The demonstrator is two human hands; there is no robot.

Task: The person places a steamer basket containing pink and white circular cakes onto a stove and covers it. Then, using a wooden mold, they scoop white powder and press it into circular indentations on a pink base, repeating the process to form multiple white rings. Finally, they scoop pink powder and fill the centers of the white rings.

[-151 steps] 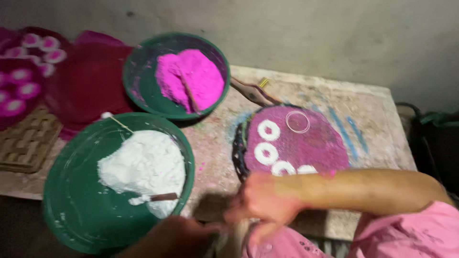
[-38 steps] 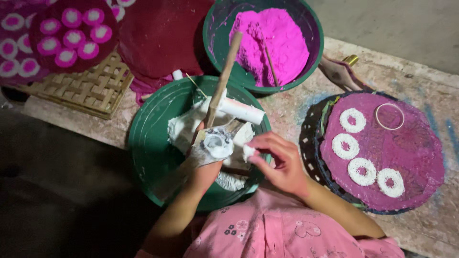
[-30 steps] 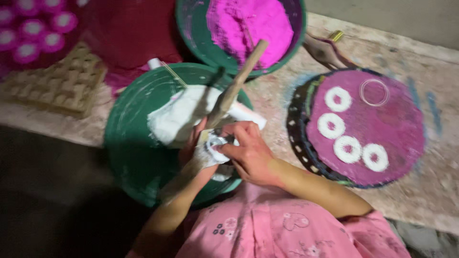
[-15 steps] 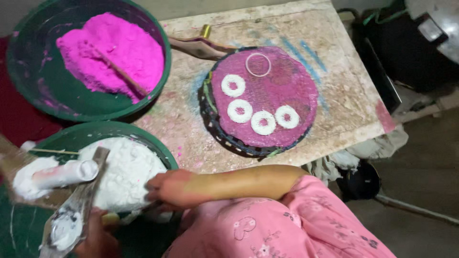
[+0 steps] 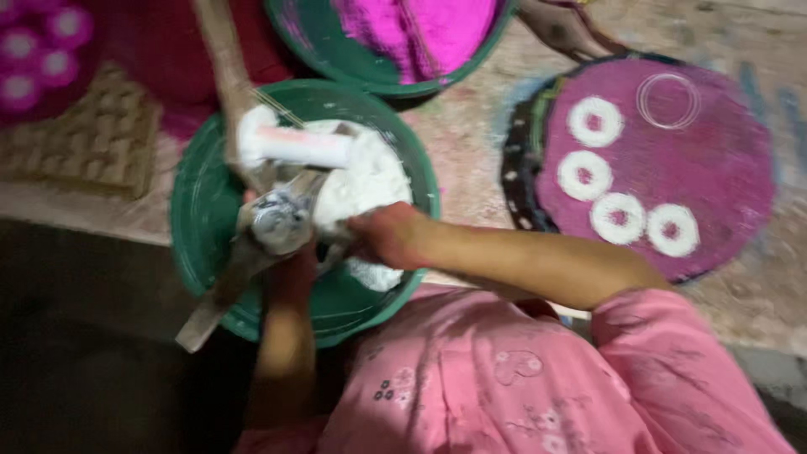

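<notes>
Powder-caked mould [image 5: 282, 220] sitting over the green basin [image 5: 202, 219] of white powder [image 5: 366, 181], left hand [image 5: 290, 256] curling closed beneath it, right hand [image 5: 382, 237] pinching its edge, wooden stick [image 5: 223, 59] leaning in, ringed magenta disc [image 5: 664, 160] lying well apart

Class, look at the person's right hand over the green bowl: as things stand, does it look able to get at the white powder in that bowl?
Probably yes. The right hand is already over the white powder in the green bowl, with nothing between them.
</notes>
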